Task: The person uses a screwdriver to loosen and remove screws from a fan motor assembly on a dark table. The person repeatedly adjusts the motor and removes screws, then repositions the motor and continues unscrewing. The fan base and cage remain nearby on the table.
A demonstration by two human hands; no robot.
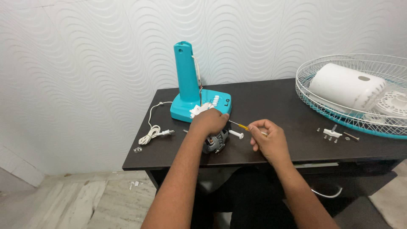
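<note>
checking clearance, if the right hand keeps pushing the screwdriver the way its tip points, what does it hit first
Most likely the left hand gripping the motor; the right hand aims the screwdriver up-left at it, though depth is unclear.

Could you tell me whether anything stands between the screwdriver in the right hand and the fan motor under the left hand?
Nothing visible does. The right hand holds the thin yellow-handled screwdriver, its tip pointing towards the grey motor that the left hand covers. A white peg lies on the table just below that line, not across it.
</note>
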